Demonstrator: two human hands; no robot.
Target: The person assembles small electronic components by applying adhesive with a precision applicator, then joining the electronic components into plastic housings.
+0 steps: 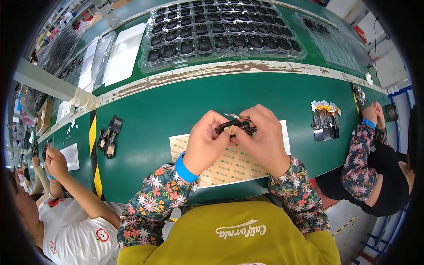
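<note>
My left hand [204, 142] is closed, pinching a small black electronic part [229, 124] with a curved edge. My right hand [266, 140] is closed at the part's other side; a thin pointed metal tool, seemingly tweezers [231, 115], sticks out from its fingers toward the left. The thumbs nearly meet at the part, hiding much of it. Below both hands lies a cream sheet [229, 165] printed in rows of green, apparently adhesive backing. A white sheet [285, 132] shows from under its right side.
Black assemblies [110, 138] lie at the left, by yellow-black tape [93, 154]. Several flex-cable parts [325, 121] lie at the right. Behind a worn ledge [212, 70] stands a clear tray [143, 65] of black parts. Co-workers sit on both sides.
</note>
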